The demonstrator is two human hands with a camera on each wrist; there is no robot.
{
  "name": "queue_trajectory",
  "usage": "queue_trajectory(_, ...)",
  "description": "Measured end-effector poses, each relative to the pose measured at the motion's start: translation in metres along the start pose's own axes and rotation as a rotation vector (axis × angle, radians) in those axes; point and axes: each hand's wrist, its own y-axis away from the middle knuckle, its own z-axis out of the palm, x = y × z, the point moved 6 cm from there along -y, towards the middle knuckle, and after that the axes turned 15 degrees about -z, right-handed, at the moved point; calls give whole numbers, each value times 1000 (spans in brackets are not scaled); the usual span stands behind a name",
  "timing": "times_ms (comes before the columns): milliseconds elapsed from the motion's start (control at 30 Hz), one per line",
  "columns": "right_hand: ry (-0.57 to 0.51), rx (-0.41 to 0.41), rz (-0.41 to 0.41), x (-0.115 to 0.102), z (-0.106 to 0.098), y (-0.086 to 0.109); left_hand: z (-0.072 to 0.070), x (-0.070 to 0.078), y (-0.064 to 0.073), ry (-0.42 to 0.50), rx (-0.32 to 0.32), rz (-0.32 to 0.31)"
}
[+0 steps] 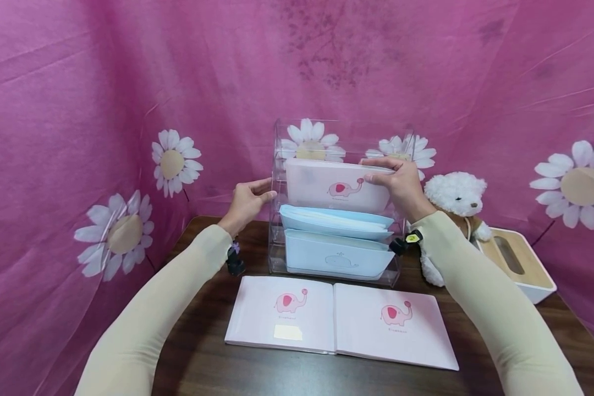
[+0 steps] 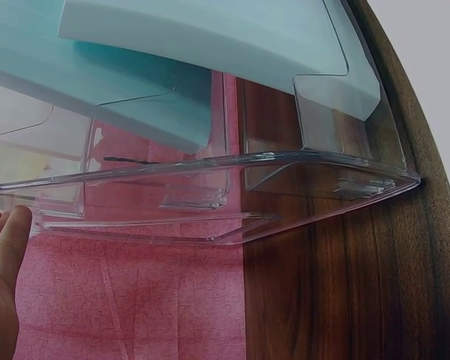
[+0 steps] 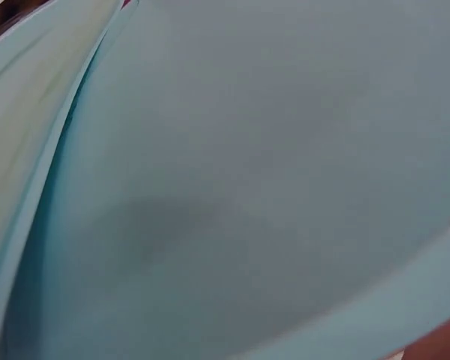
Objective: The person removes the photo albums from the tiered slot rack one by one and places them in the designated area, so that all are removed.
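Note:
My right hand (image 1: 398,181) holds a pale pink elephant booklet (image 1: 312,187) by its upper right corner, thumb on the front, some fingers hidden behind. The booklet stands in an upper tier of a clear plastic tiered rack (image 1: 272,247). Fairly straight fingers of my left hand (image 1: 247,203) touch the rack's left side; in the left wrist view that hand (image 2: 4,262) lies by the clear rim. Below the pink booklet, light blue booklets (image 1: 326,217) lean in the middle tier, and a pale blue whale booklet (image 1: 322,256) fills the lowest. Blue covers (image 3: 247,150) fill the right wrist view.
Before the rack, two pink elephant booklets, one left (image 1: 257,324) and one right (image 1: 376,341), lie side by side on the dark wooden table (image 1: 193,352). A white teddy bear (image 1: 455,192) and a wood-topped tissue box (image 1: 529,264) stand right. Behind hangs a pink flowered cloth (image 1: 218,82).

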Motion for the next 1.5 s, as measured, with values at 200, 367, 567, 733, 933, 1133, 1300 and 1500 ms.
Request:
queue_trajectory(200, -34, 69, -7, -2, -3, -2, -1, 2, 0, -11, 13, 10)
queue_trajectory(367, -67, 121, -2, -2, -7, -2, -1, 2, 0, -13, 17, 17)
queue_trajectory(567, -120, 167, -4, -9, -14, -4, 0, 0, 0, -9, 17, 9)
queue_trajectory(733, -165, 230, -50, -20, -21, -8, 0, 1, 0, -5, 24, 12)
queue_trajectory(933, -290, 329, -117, -32, -35, -12, -1, 1, 0, -1, 20, 10)
queue_trajectory(1133, -390, 372, -148, -42, -51, -14, -1, 0, 0, -2, 13, 1)
queue_trajectory(1300, -447, 416, -185, -50, -63, -13, 0, -1, 0, 2, 16, -15)
queue_trajectory(1500, -490, 436, -221, -57, -76, -10, 0, -1, 0, 5, 18, -16)
